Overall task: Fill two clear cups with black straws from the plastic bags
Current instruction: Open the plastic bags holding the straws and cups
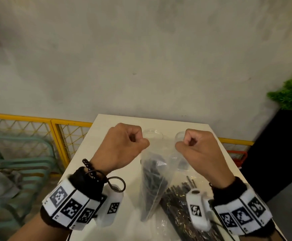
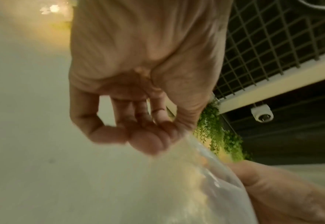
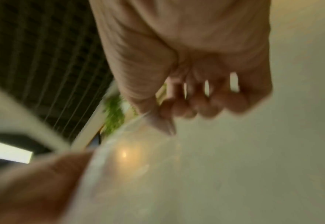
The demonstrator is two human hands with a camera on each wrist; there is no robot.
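Nearest, along the right front of the white table [image 1: 82, 153], a second bag of black straws [image 1: 181, 202] lies flat, waiting. Just beyond it, the plastic bag [image 1: 152, 173] in hand hangs upright over the table, a bundle of black straws [image 1: 153, 180] sagging in its lower half. The left hand [image 1: 122, 146] pinches the bag's top edge on the left, and the right hand [image 1: 197, 150] pinches it on the right, both with curled fingers and thumbs pressed to the film. The step looks like pulling the mouth open. To do it well, grip only one layer of film per hand, pull outward evenly, and keep the bag upright so the straws don't spill. Farther off, two clear cups [image 1: 153, 134] stand behind the hands, apparently still empty; the right one [image 1: 180, 136] is partly hidden.
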